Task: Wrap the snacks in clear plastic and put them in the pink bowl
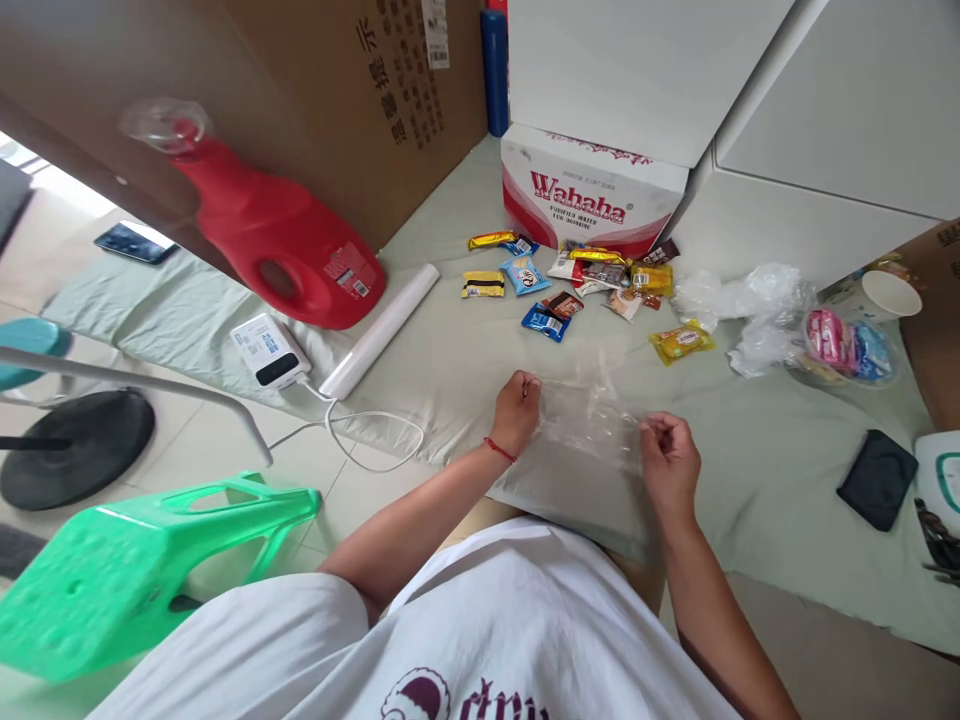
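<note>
A clear plastic bag (589, 415) is stretched between my two hands, above the front part of the cloth-covered surface. My left hand (517, 412), with a red string at the wrist, pinches one side of it. On the other side my right hand (670, 460) grips the bag with curled fingers. Beyond the bag lie several small wrapped snacks: a blue packet (546, 322), a light blue packet (524, 275), a yellow packet (482, 285) and another yellow packet (682, 342) off to the right.
A Wahaha carton (592, 195) stands behind the snacks. Crumpled plastic (750, 305), a tub of pink and blue packets (896, 350) and a black pouch (877, 480) are at right. Left are a red jug (289, 240), a white roll (382, 330), a power bank (270, 350) and a green stool (97, 570).
</note>
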`<state>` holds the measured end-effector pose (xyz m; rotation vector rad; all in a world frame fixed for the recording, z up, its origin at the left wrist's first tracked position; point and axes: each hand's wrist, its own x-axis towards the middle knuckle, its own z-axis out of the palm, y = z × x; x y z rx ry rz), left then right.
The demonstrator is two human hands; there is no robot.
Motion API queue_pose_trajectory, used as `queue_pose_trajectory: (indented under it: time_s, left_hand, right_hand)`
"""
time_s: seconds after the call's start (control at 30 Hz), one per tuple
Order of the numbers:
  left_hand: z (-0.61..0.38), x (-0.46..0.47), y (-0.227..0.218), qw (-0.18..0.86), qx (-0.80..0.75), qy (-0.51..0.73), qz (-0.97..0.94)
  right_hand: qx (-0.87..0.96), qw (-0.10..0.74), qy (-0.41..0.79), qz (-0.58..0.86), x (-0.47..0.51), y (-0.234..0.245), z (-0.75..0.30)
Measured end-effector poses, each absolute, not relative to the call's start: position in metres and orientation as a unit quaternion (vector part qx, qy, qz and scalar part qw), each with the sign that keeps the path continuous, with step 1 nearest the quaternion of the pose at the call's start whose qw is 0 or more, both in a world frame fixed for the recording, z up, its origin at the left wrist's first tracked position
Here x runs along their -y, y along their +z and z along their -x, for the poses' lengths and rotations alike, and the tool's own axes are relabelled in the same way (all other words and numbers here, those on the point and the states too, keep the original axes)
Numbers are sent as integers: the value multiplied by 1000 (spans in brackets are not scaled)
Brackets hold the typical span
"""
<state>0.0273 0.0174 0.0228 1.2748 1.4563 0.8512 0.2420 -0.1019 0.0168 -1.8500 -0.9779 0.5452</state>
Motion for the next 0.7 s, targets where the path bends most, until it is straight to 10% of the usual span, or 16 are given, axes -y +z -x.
queue_pose_trajectory:
  time_s: [0.3,0.5,0.7]
  left_hand:
    - [-46,4,10,464,-582,351,-569]
    - [-18,-7,6,500,-622,342,-497]
    - [16,-20,22,317,-625,302,-646]
  right_hand:
    - [533,355,230,732,87,28,-263]
    - [341,488,387,704,41,22,-244]
    - [317,476,453,684,36,20,-236]
